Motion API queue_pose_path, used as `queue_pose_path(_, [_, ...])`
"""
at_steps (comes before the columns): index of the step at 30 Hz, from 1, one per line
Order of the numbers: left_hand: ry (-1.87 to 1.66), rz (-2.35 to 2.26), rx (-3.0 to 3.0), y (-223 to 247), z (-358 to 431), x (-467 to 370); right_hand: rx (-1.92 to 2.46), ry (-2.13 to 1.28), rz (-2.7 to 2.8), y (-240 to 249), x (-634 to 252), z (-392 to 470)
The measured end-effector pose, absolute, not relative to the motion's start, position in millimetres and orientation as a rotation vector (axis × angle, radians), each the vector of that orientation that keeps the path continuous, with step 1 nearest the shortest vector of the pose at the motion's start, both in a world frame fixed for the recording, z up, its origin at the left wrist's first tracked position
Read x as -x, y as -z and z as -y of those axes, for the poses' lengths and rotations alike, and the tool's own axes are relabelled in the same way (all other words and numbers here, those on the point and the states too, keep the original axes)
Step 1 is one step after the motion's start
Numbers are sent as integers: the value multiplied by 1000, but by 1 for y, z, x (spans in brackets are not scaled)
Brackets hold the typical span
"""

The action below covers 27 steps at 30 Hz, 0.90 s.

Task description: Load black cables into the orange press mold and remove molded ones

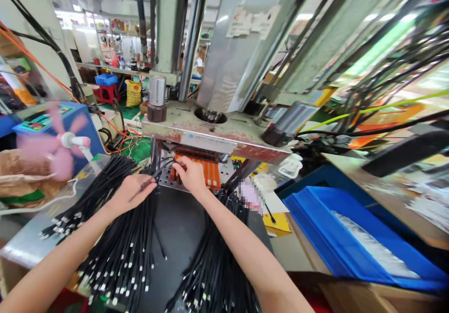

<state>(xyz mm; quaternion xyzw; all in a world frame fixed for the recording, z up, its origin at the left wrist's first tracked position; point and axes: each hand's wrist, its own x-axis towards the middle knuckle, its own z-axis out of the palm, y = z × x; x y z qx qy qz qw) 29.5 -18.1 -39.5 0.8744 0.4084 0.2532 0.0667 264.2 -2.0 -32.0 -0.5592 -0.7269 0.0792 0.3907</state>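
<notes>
My left hand (pixel 135 192) is closed round a thin black cable (pixel 164 165) above the left-hand bundles. The cable runs up and right to my right hand (pixel 191 174), whose fingers pinch its far end in front of the press. Just behind the right hand lies an orange mould plate (pixel 211 171) under the press head. Two bundles of black cables with pale metal ends, one outer (pixel 93 189) and one inner (pixel 121 252), spread below my left hand. Another cable bundle (pixel 217 261) lies under my right forearm.
The green press frame (pixel 217 133) stands ahead, with steel columns on both sides. A pink fan (pixel 58 140) spins at left beside a blue control box (pixel 79 121). Blue bins (pixel 315 229) stand at right, near a yellow box (pixel 280 224). A dark mat (pixel 173 229) covers the table.
</notes>
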Motion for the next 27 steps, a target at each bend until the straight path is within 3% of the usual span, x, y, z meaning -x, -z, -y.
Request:
queue_pose_path(5, [-1049, -770, -2666, 42, -26, -81, 1571, -423, 1528, 28, -279, -56])
queue_pose_path(11, [-1012, -452, -2888, 64, -50, -95, 1637, -448, 1553, 38, -286, -61])
queue_pose_path(18, [-587, -527, -3003, 56, -31, -84, 1674, -477, 1624, 34, -289, -43])
queue_pose_path(27, [-223, -1027, -2854, 33, -85, -148, 2056, -115, 1675, 26, -290, -48])
